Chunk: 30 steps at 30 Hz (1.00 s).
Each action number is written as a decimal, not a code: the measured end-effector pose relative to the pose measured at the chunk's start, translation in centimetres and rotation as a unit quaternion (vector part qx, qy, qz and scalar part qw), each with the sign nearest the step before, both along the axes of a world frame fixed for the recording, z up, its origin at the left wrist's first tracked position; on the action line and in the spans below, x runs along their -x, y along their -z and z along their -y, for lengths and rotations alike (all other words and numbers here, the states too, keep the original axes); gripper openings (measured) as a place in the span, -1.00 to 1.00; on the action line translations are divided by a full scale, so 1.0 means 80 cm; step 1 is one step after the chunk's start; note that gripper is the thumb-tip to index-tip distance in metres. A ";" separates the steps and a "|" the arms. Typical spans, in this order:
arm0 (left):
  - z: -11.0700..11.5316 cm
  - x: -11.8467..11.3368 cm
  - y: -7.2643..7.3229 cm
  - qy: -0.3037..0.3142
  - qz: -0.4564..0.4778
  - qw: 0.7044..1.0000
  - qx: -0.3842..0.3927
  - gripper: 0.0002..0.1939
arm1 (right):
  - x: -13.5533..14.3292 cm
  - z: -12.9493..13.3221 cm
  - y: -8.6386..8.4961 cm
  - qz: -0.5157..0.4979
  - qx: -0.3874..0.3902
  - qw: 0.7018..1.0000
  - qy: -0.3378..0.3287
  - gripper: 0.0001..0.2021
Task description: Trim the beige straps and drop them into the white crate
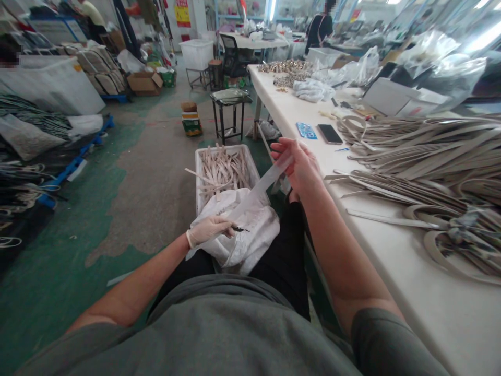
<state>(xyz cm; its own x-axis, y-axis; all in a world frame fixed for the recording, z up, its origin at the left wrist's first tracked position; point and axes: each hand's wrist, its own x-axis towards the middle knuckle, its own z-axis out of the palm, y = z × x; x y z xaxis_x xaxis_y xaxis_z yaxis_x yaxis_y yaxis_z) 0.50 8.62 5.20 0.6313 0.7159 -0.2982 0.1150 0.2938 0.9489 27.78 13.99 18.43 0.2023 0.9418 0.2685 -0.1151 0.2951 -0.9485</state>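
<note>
A translucent plastic strip [260, 189] stretches slantwise across my lap. Its upper end is held by my right hand [300, 166], fingers curled and closed on it beside the table edge. My left hand [209, 231], in a pale glove, is closed at the lower end with a small dark pointed tool [240, 228] sticking out of its fingers; its exact kind is unclear. Whether those fingers also grip the strip, I cannot tell. A white woven sack [254, 237] drapes over my thighs, under the strip. Beyond it, a white crate [198, 175] holds many pale flat straps [225, 169].
Along the right runs a long white table [376, 245] with piles of beige straps [422, 151], a phone [330, 133], a blue-and-white packet [306, 131] and metal hardware [287, 68]. A black-legged stool [230, 104] stands ahead. Blue pallets [90, 149] line the left. Other people work farther back.
</note>
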 end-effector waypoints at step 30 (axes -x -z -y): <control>0.028 -0.064 -0.074 -0.036 0.002 0.991 0.126 -0.77 | 0.038 0.087 0.088 0.718 -0.268 0.617 -0.180 -0.67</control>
<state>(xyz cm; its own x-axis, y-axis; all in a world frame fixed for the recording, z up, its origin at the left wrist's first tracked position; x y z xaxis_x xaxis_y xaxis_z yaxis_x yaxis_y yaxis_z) 5.65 6.38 11.16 0.5825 0.6623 -0.4712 0.0807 0.5298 0.8443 24.78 7.05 11.36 -0.8024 0.5546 0.2204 0.5807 0.8107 0.0742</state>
